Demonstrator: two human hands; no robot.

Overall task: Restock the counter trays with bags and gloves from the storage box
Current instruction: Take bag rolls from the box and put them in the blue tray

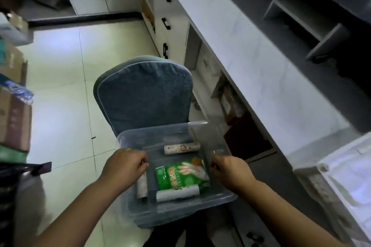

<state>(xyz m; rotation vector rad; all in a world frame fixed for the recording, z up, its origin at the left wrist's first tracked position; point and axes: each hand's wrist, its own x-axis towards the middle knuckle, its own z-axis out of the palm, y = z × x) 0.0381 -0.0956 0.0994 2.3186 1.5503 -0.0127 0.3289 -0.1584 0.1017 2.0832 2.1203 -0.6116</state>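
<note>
A clear plastic storage box (212, 203) sits on the seat of a blue chair (143, 94). Inside lie a green pack of gloves (180, 172) and three rolls of bags: one at the back (181, 147), one at the front (177, 193), one along the left wall (142, 185). My left hand (125, 163) grips the box's left rim. My right hand (230, 168) holds a clear lid (208, 136) that stands tilted above the box's right side.
A long white counter (251, 50) runs along the right, with open shelves and drawers beneath it. A white tray or appliance (345, 170) stands at the right edge. Cardboard boxes (14, 118) are stacked on the left. Pale floor tiles lie between.
</note>
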